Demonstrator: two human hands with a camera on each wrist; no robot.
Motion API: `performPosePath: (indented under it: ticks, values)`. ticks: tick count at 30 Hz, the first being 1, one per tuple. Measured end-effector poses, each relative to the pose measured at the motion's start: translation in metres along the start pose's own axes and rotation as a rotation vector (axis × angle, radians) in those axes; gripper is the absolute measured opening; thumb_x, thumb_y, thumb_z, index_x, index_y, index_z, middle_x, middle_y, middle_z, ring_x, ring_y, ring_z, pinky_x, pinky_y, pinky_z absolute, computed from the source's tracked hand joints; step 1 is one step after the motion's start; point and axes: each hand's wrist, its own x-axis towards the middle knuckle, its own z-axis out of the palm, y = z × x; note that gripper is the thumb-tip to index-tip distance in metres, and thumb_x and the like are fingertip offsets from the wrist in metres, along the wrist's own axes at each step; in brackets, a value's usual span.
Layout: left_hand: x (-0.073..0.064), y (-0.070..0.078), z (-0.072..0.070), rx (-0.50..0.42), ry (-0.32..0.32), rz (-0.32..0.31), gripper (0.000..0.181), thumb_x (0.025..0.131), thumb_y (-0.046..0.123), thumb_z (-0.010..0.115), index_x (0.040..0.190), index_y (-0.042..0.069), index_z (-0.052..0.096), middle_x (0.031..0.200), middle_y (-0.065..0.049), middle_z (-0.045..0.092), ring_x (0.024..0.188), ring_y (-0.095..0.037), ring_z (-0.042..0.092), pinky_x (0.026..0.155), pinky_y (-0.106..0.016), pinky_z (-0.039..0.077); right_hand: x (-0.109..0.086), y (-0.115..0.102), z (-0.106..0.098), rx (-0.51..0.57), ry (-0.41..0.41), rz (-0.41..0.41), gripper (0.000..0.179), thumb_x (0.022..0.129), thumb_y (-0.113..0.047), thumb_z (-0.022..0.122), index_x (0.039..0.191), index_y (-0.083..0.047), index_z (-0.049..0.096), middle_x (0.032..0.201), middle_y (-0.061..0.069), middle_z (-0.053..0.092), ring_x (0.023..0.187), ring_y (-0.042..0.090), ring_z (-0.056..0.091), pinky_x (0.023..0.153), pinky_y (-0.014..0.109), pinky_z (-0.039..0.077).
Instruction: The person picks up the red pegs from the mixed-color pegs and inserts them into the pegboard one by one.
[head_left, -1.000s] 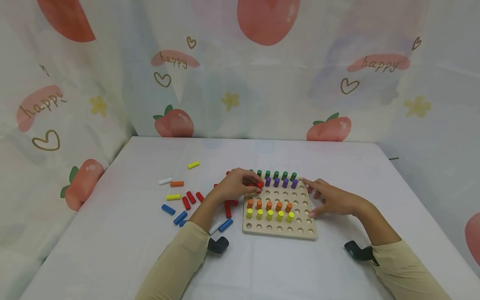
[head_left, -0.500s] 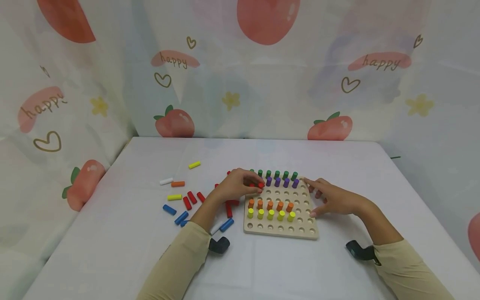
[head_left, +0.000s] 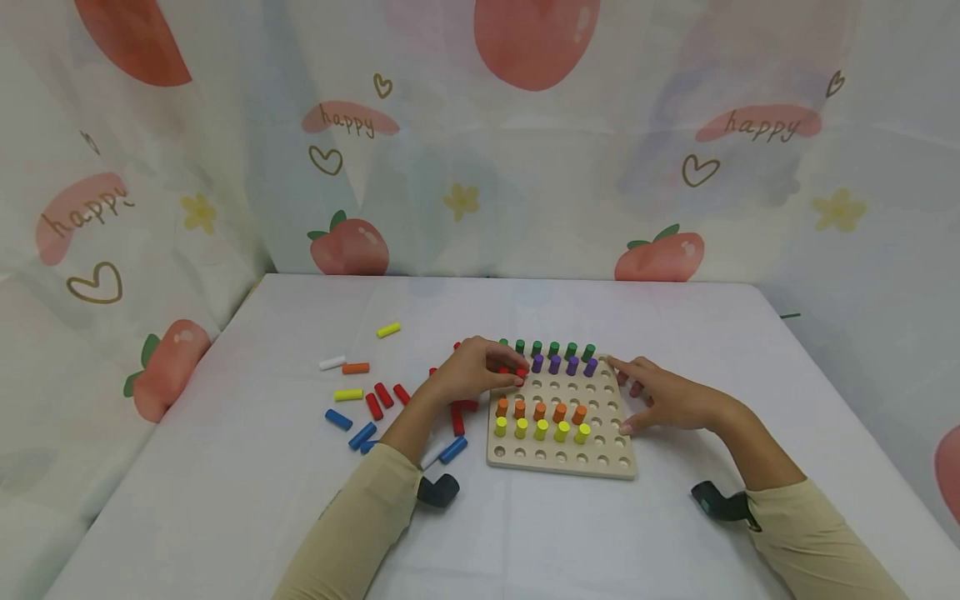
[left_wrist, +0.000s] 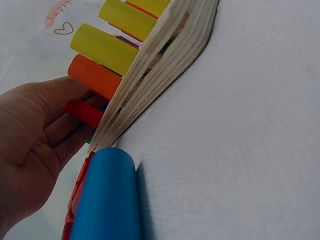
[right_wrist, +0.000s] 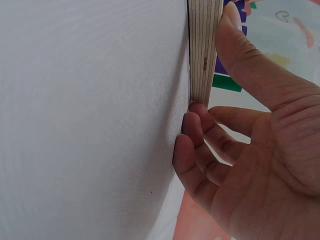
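Observation:
A pale wooden pegboard (head_left: 559,460) lies on the table between the hands. Green pegs (head_left: 554,347), purple pegs (head_left: 555,364), orange pegs (head_left: 560,412) and yellow pegs (head_left: 562,431) stand in its rows. At the board's left side, my left hand (head_left: 471,368) pinches a red peg (head_left: 521,376) upright over the row in front of the purple ones. Another red peg (head_left: 504,372) shows beside it, partly behind the fingers. My right hand (head_left: 671,398) grips the board's right edge, thumb on the edge and index finger at the far corner. Its other fingers are curled near the tabletop (right_wrist: 100,125).
Loose pegs lie left of the board: several red pegs (head_left: 374,407), blue pegs (head_left: 453,451), a yellow peg (head_left: 348,395), an orange peg (head_left: 356,368) and a white peg (head_left: 332,363). One blue peg (left_wrist: 107,195) is close to the left wrist camera. A printed curtain (head_left: 480,142) hangs behind.
The pinched red peg appears slightly lower at the board. Both hands keep nearly the same places, and the loose pegs stay where they were.

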Motion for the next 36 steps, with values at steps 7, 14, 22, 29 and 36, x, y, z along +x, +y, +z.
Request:
performPosePath:
  ticks: [7,14,22,29,36]
  values:
    - [0.001,0.0,-0.001,0.015,-0.004,0.01,0.023,0.093,0.013,0.08,0.116,0.014,0.079,0.107,0.009,0.074,0.095,-0.006,0.068,0.087,-0.023,0.054,-0.001,-0.003,-0.001,-0.004,-0.003,0.002,0.108,0.081,-0.038,0.089,0.161,-0.001,0.027,0.128,0.013,0.047,0.107,0.028,0.048,0.086,0.038,0.053]
    - [0.0,0.003,-0.003,0.023,-0.018,0.012,0.024,0.094,0.011,0.079,0.118,0.012,0.078,0.108,0.008,0.074,0.098,-0.006,0.068,0.089,-0.023,0.054,-0.001,-0.004,-0.001,-0.002,-0.003,-0.003,0.108,0.081,-0.037,0.089,0.161,0.0,0.027,0.127,0.013,0.047,0.107,0.028,0.047,0.086,0.039,0.053]
    - [-0.003,0.007,-0.012,-0.02,-0.003,-0.007,0.022,0.096,0.011,0.076,0.118,0.012,0.077,0.107,0.008,0.075,0.096,-0.006,0.07,0.089,-0.024,0.055,-0.001,-0.002,-0.001,-0.022,0.001,-0.013,0.108,0.081,-0.038,0.089,0.161,0.0,0.027,0.127,0.013,0.047,0.104,0.027,0.048,0.083,0.037,0.052]
    - [-0.004,0.007,-0.016,-0.024,0.004,-0.003,0.02,0.096,0.012,0.077,0.116,0.015,0.078,0.106,0.011,0.075,0.099,-0.005,0.069,0.092,-0.025,0.054,0.0,-0.001,-0.001,-0.016,-0.001,-0.011,0.108,0.081,-0.039,0.089,0.161,-0.001,0.027,0.126,0.013,0.047,0.104,0.027,0.048,0.083,0.037,0.052]
    - [-0.006,0.006,-0.024,-0.033,0.029,0.023,0.02,0.095,0.013,0.078,0.115,0.012,0.078,0.104,0.009,0.075,0.099,-0.006,0.07,0.091,-0.025,0.054,0.001,0.002,-0.001,-0.031,-0.001,-0.002,0.109,0.08,-0.041,0.088,0.162,-0.002,0.027,0.127,0.012,0.047,0.105,0.027,0.048,0.083,0.035,0.052]
